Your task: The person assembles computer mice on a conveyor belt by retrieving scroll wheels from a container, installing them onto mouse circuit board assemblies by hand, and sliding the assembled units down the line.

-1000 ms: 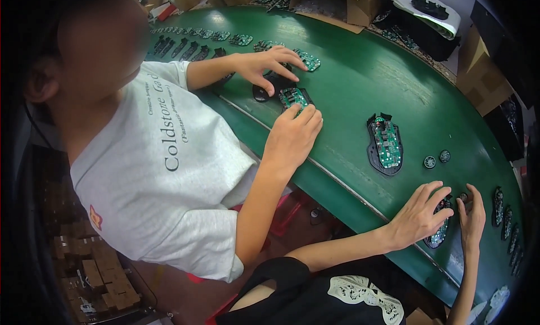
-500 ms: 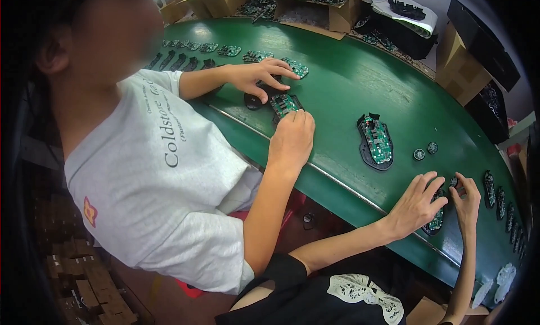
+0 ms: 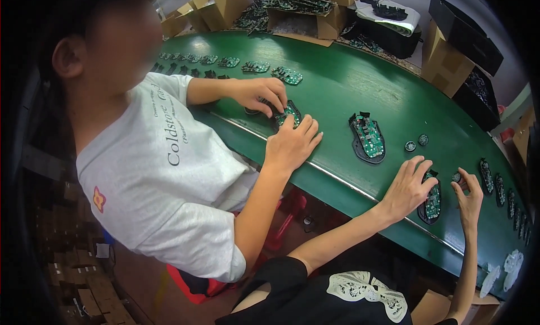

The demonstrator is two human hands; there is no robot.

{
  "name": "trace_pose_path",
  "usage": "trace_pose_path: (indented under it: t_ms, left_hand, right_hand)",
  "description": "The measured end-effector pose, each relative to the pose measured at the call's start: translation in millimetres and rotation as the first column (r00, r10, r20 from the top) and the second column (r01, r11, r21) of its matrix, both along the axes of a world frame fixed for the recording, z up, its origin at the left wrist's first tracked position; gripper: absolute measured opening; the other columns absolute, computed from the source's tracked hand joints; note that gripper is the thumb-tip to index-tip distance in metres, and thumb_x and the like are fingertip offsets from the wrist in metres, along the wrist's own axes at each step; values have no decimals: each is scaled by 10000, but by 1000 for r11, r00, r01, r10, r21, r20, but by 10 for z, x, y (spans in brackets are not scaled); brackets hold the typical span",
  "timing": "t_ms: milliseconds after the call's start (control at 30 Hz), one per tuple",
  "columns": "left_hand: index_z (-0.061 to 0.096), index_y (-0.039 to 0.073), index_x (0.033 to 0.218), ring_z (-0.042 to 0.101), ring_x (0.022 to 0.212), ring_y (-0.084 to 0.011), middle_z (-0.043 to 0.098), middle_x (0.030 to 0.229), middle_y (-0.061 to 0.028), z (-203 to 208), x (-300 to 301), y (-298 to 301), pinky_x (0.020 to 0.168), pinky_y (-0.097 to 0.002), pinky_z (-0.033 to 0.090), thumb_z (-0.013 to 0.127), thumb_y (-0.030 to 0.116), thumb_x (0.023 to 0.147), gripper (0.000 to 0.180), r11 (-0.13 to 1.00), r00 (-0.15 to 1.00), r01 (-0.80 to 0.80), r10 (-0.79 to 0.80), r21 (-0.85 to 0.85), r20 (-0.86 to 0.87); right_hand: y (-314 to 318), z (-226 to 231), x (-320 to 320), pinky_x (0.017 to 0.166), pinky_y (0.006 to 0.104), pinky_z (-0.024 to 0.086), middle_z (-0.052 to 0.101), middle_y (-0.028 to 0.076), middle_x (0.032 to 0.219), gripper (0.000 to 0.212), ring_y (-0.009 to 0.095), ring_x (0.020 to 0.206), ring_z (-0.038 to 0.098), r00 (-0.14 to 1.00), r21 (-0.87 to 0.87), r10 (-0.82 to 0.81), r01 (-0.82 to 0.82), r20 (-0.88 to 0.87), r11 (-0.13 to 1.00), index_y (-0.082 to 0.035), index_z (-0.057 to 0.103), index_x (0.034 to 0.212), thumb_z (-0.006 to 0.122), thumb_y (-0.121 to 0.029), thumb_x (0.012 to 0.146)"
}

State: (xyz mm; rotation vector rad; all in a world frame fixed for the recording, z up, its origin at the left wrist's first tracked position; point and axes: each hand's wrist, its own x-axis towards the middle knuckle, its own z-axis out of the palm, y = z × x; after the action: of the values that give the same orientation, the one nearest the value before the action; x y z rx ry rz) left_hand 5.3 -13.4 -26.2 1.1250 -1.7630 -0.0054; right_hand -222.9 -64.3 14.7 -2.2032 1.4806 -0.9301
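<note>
My left hand (image 3: 406, 191) holds a mouse base (image 3: 432, 204), a black shell with a green circuit board in it, at the table's near edge; its fingers curl over the upper end. Just right of it, my right hand (image 3: 470, 198) pinches a small dark wheel (image 3: 456, 177) between thumb and forefinger. The wheel is apart from the base. Two more wheels, a near one (image 3: 410, 146) and a far one (image 3: 423, 139), lie beyond my left hand. Another mouse base (image 3: 369, 138) with its board lies to their left.
At left, a co-worker in a grey shirt has both hands on another mouse base (image 3: 288, 114). Rows of circuit boards (image 3: 256, 67) line the green table (image 3: 332, 100). More board assemblies (image 3: 487, 176) stand in a row at right. Cardboard boxes (image 3: 447, 58) crowd the back.
The view has shifted slightly. My right hand has turned a little, the wheel still in its fingertips. The co-worker's farther hand has come down onto their mouse base.
</note>
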Motion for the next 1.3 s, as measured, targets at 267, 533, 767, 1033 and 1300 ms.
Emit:
trace_pose_path:
  t_ms: [267,533,767,1033,1300]
  left_hand:
    - [727,99,1012,532,1186,-366,608,1193,-148,-66,105,-100,1006,-477,467,739,35,734,285,1000,1000,6,-6,-1,28]
    - [724,142,1124,544,1154,-340,631,1191,-113,138,273,-80,989,-432,466,720,20,837,312,993,996,-60,53,103,67]
    - [697,202,1237,505,1238,-405,584,1324,-201,235,209,174,1023,-480,447,777,139,817,432,963,980,79,-121,257,155]
    - [600,313,1369,373,1372,-437,330,1541,-304,183,-101,362,1101,-603,356,858,343,720,699,864,917,27,-221,502,331]
    - [636,346,1347,376,1370,-395,320,1560,-273,221,-270,251,1099,-597,348,840,306,740,642,858,916,-76,-141,508,375]
  right_hand:
    - [392,-54,-221,766,288,481,562,63,832,412,153,786,576,1000,123,-7,7,-6,992,0,688,1209,752,25,803]
    - [387,13,-270,674,261,508,592,34,875,385,110,768,584,999,165,32,-35,18,986,-6,698,1220,768,-28,842]
    - [476,245,51,568,262,535,616,41,922,399,101,768,612,976,405,20,-108,215,908,-42,700,1241,775,-54,849]
    - [127,120,213,649,329,529,623,87,922,439,215,753,643,958,95,282,-285,40,954,-59,687,1252,775,-43,822]
    - [-103,177,192,628,373,546,636,94,969,399,270,771,662,933,98,335,-324,-130,941,-50,671,1236,748,-70,846]
